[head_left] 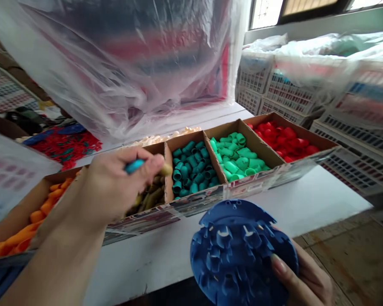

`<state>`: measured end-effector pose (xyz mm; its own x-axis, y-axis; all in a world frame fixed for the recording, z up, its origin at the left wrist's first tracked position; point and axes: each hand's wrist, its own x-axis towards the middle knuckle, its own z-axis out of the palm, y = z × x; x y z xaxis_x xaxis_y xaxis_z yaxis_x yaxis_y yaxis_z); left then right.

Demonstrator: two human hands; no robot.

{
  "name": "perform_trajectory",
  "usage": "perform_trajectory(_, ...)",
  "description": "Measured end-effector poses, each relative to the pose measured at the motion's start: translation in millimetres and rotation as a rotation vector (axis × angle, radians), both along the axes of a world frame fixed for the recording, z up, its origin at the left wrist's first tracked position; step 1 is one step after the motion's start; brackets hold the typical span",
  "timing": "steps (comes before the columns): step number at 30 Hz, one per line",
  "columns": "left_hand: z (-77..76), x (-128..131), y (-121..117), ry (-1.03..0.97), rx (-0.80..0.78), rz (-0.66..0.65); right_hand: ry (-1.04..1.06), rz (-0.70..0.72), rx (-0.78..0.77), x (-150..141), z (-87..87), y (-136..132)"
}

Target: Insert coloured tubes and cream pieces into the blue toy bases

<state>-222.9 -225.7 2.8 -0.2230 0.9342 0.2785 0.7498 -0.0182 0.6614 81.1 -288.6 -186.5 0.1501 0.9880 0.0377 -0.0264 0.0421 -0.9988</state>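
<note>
My left hand (115,182) is closed above the box section of olive-brown plastic pieces. A small bright blue piece (134,166) shows between its fingers, and a small tan-yellow piece (166,170) sticks out past the thumb tip. Blur hides whether these two are joined. My right hand (306,276) grips the edge of a dark blue round plastic part (232,250), thumb on its face. That face has raised sockets and tabs and is turned up toward me. Dark teal pieces (194,168) lie in the section just right of my left hand.
The divided cardboard box (198,208) also holds light green pieces (236,155), red pieces (282,138) and orange pieces (44,208). It stands on a white table (147,267). Plastic sheeting (166,76) hangs behind. Stacked white crates (290,93) are at right.
</note>
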Motion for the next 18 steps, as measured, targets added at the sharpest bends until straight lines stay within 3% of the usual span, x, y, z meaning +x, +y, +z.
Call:
perform_trajectory(4, -21.5, 55.1, -42.7, 0.214, 0.243, -0.501, 0.045, 0.06, 0.101, -9.8, 6.1, 10.4)
perform_trajectory(6, -37.3, 71.8, -51.6, 0.348, 0.289, -0.609, 0.034, 0.089, 0.128, -10.2, 9.1, 13.5)
perform_trajectory(8, -50.4, 79.4, -52.9, 0.457, 0.282, -0.622, 0.015, 0.13, 0.166, -9.2, 11.6, 14.9)
perform_trajectory(12, -65.5, 79.2, -49.0, 0.474, 0.237, -0.538, 0.026, 0.183, 0.196, -9.0, 12.8, 15.2)
perform_trajectory(18, -64.4, 80.8, -63.2, 0.4, 0.26, -0.472, 0.037, 0.139, 0.209, -9.8, 13.8, 15.0)
